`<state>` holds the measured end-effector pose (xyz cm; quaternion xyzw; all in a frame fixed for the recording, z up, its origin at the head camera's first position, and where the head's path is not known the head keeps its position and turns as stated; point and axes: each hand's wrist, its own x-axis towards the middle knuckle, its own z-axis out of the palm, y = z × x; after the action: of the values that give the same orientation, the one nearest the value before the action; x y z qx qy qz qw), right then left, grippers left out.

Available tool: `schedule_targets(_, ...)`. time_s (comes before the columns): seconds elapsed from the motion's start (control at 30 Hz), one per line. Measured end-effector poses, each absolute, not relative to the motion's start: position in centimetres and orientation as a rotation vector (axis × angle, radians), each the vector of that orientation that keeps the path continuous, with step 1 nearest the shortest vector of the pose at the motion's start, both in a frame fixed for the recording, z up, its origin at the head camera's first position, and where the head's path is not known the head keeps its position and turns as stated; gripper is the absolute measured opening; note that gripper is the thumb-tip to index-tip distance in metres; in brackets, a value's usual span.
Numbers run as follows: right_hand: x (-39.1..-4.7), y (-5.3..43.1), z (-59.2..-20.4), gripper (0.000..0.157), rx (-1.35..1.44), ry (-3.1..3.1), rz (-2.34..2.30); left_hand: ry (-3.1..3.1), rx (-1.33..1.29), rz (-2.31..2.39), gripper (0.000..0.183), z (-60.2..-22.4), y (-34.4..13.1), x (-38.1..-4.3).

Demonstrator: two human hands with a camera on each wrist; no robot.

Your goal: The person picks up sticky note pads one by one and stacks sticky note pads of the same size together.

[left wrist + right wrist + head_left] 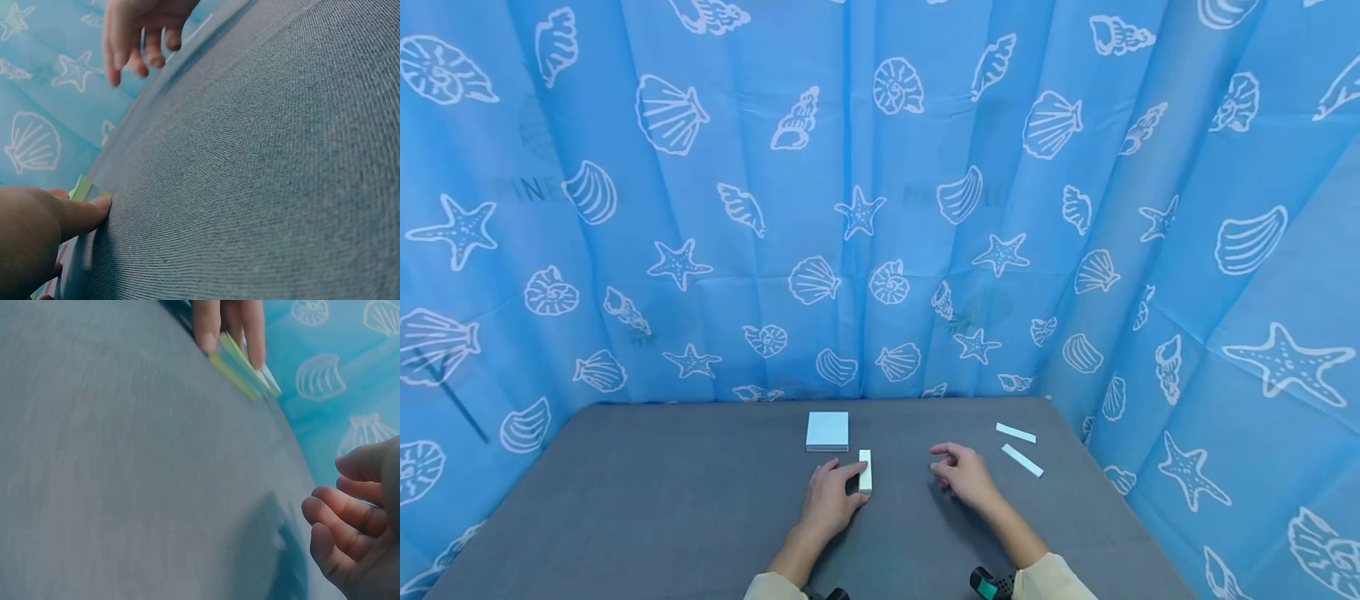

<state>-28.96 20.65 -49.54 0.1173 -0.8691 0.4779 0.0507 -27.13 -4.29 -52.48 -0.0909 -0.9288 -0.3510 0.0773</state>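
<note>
My left hand (829,500) holds a narrow stack of strips (866,472) on the grey table. Its thumb is at the near end and a finger lies over the upper side. In the right wrist view the stack (240,369) shows yellow, blue and green layers. Just beyond the left hand sits a pale square pad (827,429). To the right, my right hand (966,477) hovers above the table with its fingers loosely bent and nothing in them. Two pale narrow strips, the far strip (1016,432) and the near strip (1022,460), lie beyond it.
The grey cloth-covered table (647,492) reaches back to a blue curtain (880,317) printed with white shells and starfish. The curtain also runs along the right side. Dark wrist devices show at both cuffs, such as the right device (991,583).
</note>
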Motion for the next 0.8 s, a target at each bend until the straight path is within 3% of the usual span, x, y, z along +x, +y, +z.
schedule_targets(0.47,-28.7,27.7,-49.7,0.022,0.240,-2.631,0.845,-2.803,-0.243,-1.040,0.047,-52.6,-4.2,-27.3)
schedule_targets(0.8,-29.7,30.6,-50.5,0.030,0.128,-2.719,0.696,-2.800,-0.229,-1.052,0.047,-52.6,-4.3,-27.3)
